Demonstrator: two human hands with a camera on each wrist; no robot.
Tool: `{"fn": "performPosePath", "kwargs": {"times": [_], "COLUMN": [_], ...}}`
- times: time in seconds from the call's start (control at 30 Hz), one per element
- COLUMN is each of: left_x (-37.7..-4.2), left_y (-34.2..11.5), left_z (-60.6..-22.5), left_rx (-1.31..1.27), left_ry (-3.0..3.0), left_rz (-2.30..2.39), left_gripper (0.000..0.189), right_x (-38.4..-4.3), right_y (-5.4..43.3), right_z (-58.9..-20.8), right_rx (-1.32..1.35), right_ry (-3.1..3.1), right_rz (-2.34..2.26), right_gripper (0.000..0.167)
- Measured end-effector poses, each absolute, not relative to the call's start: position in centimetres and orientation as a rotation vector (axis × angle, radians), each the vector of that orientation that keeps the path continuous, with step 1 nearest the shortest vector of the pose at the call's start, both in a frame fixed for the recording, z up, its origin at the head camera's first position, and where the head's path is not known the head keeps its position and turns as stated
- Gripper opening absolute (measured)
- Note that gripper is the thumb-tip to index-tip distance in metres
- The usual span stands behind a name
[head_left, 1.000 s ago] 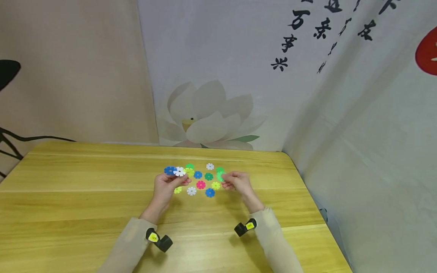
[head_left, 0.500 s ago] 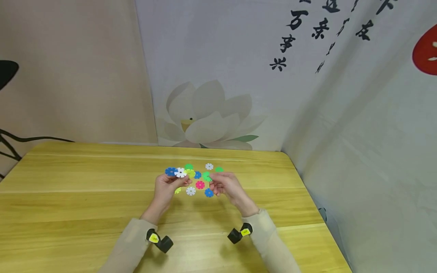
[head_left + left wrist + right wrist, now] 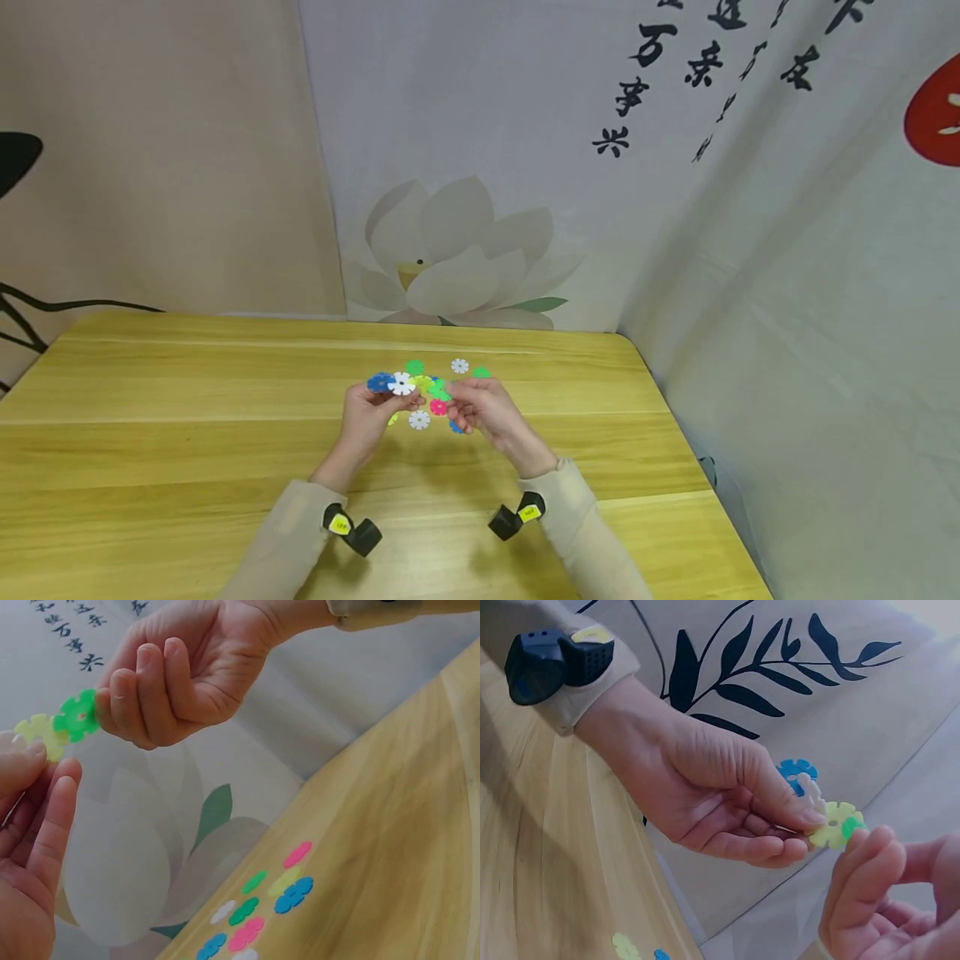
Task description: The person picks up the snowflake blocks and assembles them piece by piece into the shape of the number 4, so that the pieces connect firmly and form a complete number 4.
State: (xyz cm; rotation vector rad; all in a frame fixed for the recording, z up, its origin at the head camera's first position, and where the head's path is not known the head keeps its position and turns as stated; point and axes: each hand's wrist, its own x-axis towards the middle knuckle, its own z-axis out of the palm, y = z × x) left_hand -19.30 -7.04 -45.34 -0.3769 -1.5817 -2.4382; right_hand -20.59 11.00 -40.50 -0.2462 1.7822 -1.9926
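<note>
The left grip (image 3: 366, 417) pinches a yellow disc (image 3: 831, 835), with a white disc (image 3: 402, 383) and then a blue disc (image 3: 380, 382) joined on beside that grip. The right grip (image 3: 491, 417) pinches a green disc (image 3: 75, 717) at the yellow one's edge; whether they interlock cannot be told. Beneath and beyond the grips, loose discs (image 3: 419, 420) lie on the table (image 3: 187, 467).

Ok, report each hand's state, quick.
Left hand: holding the linked blue, white and yellow discs.
Right hand: pinching a green disc.
</note>
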Motion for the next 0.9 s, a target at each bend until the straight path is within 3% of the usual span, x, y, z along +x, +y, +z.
{"fn": "performPosePath", "kwargs": {"times": [0.13, 0.33, 0.53, 0.73, 0.9], "left_x": [-19.1, -19.0, -19.1, -19.3, -19.5], "left_y": [-7.2, -7.6, -7.6, -7.6, -7.9], "left_z": [-45.1, -44.9, -45.1, -45.3, -45.5], "left_rx": [-0.424, -0.523, -0.487, -0.321, -0.206], "left_ry": [-1.624, -1.693, -1.702, -1.631, -1.597], "left_rz": [-2.372, -2.256, -2.278, -2.343, -2.377], "left_gripper": [0.035, 0.011, 0.002, 0.001, 0.018], "right_x": [-20.4, -20.0, -20.5, -21.8, -23.3], "right_y": [10.9, 10.6, 10.4, 10.8, 12.6], "right_z": [-40.1, -39.4, -39.7, -41.0, -43.0], "right_rx": [-0.277, -0.291, -0.297, -0.234, -0.121], "right_ry": [1.816, 1.893, 1.870, 1.986, 2.050], "right_rz": [-1.945, -1.892, -1.902, -1.929, -1.956], "right_gripper": [0.023, 0.021, 0.023, 0.032, 0.026]}}
